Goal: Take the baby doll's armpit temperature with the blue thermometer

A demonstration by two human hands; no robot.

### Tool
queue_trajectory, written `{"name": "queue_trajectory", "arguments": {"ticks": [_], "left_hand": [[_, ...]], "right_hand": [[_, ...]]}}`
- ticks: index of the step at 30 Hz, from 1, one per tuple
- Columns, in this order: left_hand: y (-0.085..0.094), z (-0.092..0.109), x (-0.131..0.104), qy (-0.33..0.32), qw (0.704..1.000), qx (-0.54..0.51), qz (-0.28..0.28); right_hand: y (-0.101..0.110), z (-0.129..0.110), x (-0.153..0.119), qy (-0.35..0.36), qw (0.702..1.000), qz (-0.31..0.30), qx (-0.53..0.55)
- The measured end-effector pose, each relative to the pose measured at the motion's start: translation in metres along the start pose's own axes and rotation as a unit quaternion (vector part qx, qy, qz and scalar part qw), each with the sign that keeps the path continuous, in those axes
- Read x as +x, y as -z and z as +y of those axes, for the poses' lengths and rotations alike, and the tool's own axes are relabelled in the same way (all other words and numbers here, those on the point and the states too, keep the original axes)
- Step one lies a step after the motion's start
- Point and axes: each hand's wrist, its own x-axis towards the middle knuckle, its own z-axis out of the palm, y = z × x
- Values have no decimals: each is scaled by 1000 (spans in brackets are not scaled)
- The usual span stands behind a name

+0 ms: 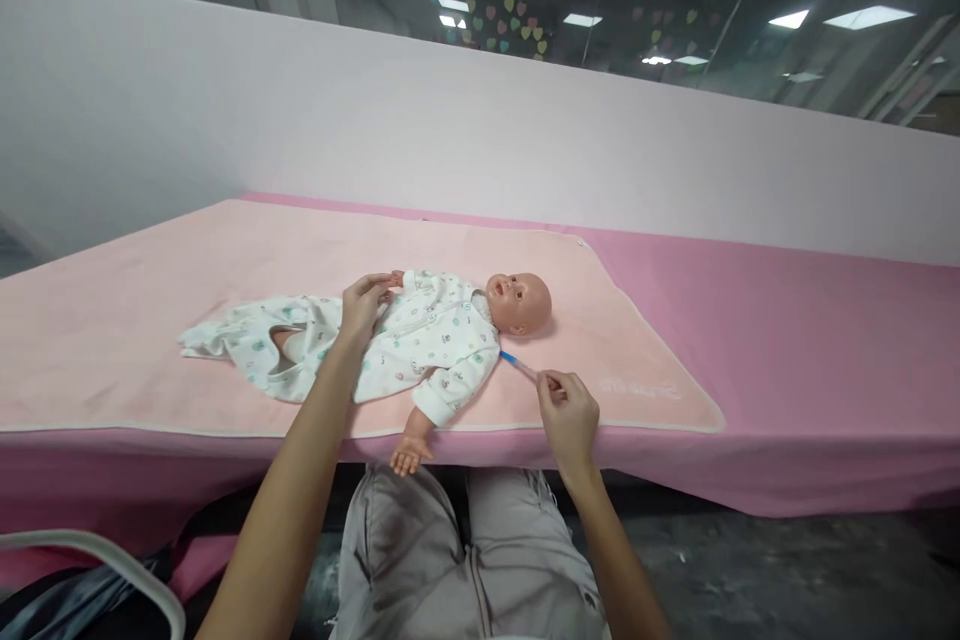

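A bald baby doll [520, 303] lies on its back with its head to the right. It wears a white sleepsuit [420, 340] with small prints. My left hand [365, 303] rests on the doll's middle, fingers loosely stretched, their tips touching or very close to the doll's far hand [397, 278]. Between the pinched fingers of my right hand [568, 415] is a thin stick with a blue end [511, 359], resembling a thermometer. Its blue end points at the suit's near shoulder, just below the head; whether it touches the cloth I cannot tell.
Under the doll is a peach mat [645, 350] with a pale edge, spread on a pink-covered table [825, 350]. The doll's near hand [409, 455] hangs over the front edge. A white partition [480, 140] rises behind. At lower left is a curved pale tube [112, 555].
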Motion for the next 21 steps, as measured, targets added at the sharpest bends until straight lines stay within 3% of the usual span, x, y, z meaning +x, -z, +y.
{"name": "queue_trajectory", "arguments": {"ticks": [5, 11, 16, 18, 21], "left_hand": [[0, -2, 3, 5, 1000, -10, 9], [2, 3, 1, 11, 1000, 1, 5], [2, 4, 1, 17, 1000, 6, 7], [2, 3, 1, 14, 1000, 1, 3], [2, 1, 2, 10, 1000, -9, 1]], "right_hand": [[13, -18, 24, 8, 999, 7, 32], [-17, -19, 31, -19, 986, -133, 102], [-30, -10, 37, -109, 926, -238, 271], [-31, -11, 45, -114, 920, -261, 270], [-40, -16, 54, -69, 926, -297, 224]]}}
